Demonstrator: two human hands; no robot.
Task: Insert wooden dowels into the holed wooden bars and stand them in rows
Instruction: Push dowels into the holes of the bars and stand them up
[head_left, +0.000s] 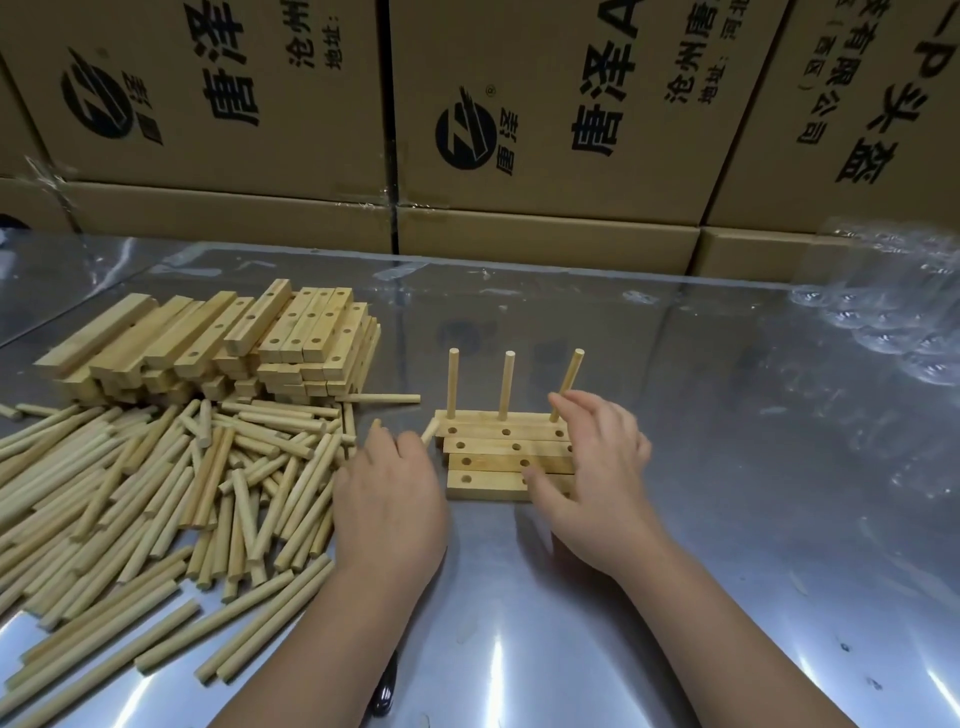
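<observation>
Plainly, from the head camera, the weak spot is the rightmost dowel (569, 379). It leans right in the back bar (478, 417), while its two neighbours (453, 384) stand straight. It may be only partly seated, so a nudge could tip it out or shift the bar.

The right hand (597, 467) lies open across the empty bars (498, 462), one fingertip at that dowel's base. If it slid, it could push these bars out of line.

The left hand (389, 499) grips spare dowels (429, 431), whose tips poke past the fingers and could catch the bar ends.

Nothing on the table (727, 519) sits in a container. The dowel heap (156, 478) and the bar stack (234, 338) lie loose. The cardboard boxes (545, 130) behind are closed, so their contents are hidden.
</observation>
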